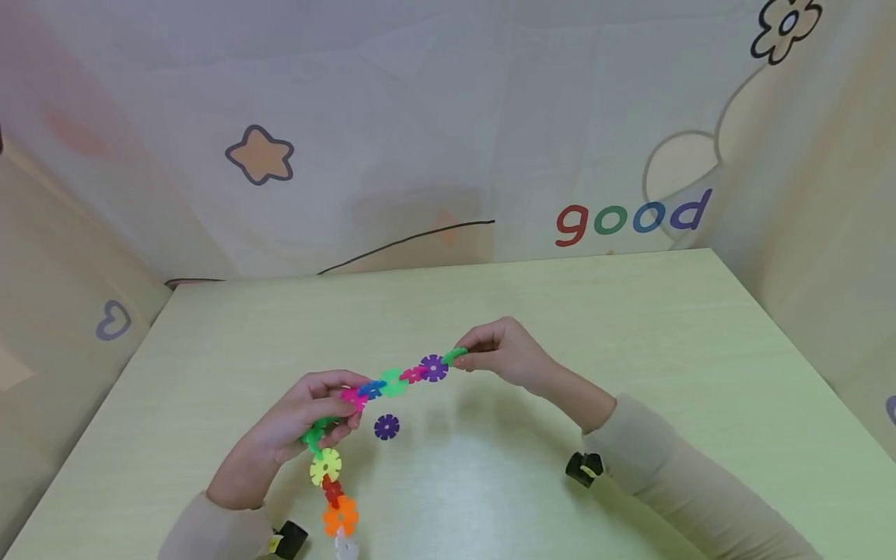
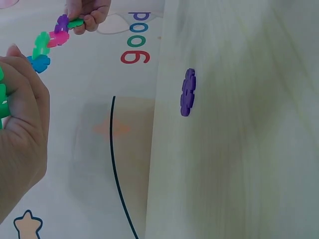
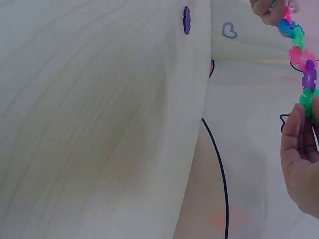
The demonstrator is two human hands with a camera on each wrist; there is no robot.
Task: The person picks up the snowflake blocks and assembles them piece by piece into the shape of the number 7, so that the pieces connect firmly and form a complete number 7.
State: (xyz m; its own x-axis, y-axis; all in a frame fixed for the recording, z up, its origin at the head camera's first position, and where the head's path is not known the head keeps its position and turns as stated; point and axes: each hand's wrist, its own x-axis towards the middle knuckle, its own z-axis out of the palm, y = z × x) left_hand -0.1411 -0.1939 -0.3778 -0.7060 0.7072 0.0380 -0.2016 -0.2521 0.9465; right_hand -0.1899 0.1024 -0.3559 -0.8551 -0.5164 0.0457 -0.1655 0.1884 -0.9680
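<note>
A chain of interlocking flower-shaped plastic discs (image 1: 393, 382) stretches between the two hands, above the table. My left hand (image 1: 308, 412) grips it at a pink disc (image 1: 355, 398), thumb on top. Below that hand the chain hangs down through green, yellow (image 1: 325, 467), red, orange (image 1: 341, 516) and white discs, leaving the frame at the bottom. My right hand (image 1: 507, 354) pinches the green end disc (image 1: 456, 355) beside a purple one (image 1: 434, 368). The right wrist view shows the fingertips on that green disc (image 3: 307, 102). A loose purple disc (image 2: 188, 92) lies on the table between the hands.
The pale wooden table (image 1: 630, 334) meets a printed cloth backdrop (image 1: 420, 101) behind, with cloth sides left and right. Black wrist devices (image 1: 584, 469) sit under both sleeves.
</note>
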